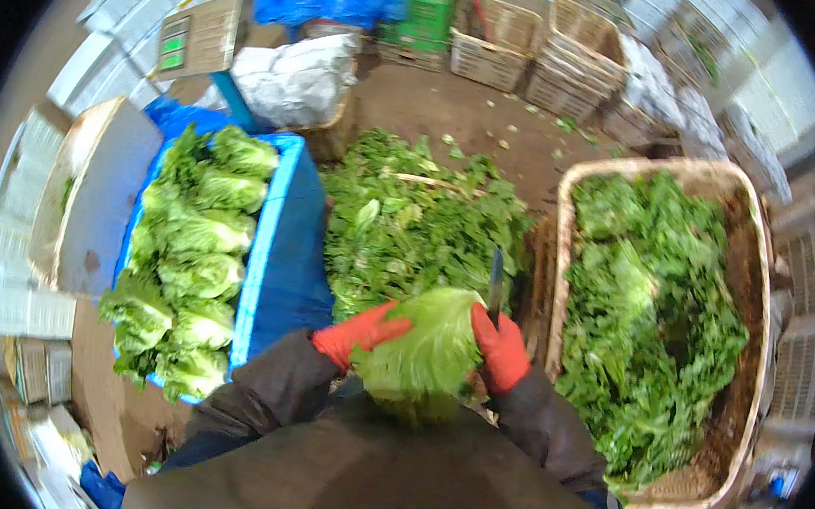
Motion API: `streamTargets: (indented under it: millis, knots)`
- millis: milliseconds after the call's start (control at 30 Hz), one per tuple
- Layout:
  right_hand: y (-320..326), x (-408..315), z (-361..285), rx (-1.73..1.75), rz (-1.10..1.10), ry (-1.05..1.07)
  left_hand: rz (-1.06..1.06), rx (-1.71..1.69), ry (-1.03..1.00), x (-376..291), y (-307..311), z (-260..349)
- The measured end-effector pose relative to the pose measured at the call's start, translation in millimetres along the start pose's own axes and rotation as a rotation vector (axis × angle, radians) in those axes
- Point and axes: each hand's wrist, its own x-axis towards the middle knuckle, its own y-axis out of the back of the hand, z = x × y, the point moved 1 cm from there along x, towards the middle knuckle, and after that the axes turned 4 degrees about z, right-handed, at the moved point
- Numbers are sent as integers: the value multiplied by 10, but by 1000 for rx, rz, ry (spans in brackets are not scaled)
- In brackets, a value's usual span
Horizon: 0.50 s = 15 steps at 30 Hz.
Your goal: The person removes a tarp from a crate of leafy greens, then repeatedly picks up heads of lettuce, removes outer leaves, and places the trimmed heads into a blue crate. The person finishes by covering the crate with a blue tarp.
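Note:
A leafy head of lettuce (pixel 429 342) is between my two hands, close to my lap. My left hand (pixel 365 334), in a red glove, rests on its left side with the fingers over the leaves. On the other side, my right hand (pixel 502 352), also gloved in red, holds a knife (pixel 496 283) with its blade pointing away from me and touches the lettuce's right edge. Beyond the hands lies a heap of loose green leaves (pixel 416 234). Several trimmed lettuce heads (pixel 208 232) lie in rows in the blue-lined container at the left.
The blue-lined container (pixel 265 243) stands at my left. A large crate (pixel 561 266) of leafy greens (pixel 638 330) stands at my right. Stacked plastic crates (pixel 494 60), a green crate (pixel 426 12) and a platform scale (pixel 198 37) are farther back. White foam boxes (pixel 99 72) line the left.

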Motion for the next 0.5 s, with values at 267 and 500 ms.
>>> streamTargets:
  millis: [267,500]
  knots:
    - [-275,234,223,-382,-726,-171,99,495,-430,-1057,1106,-405]
    - [-2450,605,327,-184,-658,239,1509,1359,-579,-3226,2047,10]
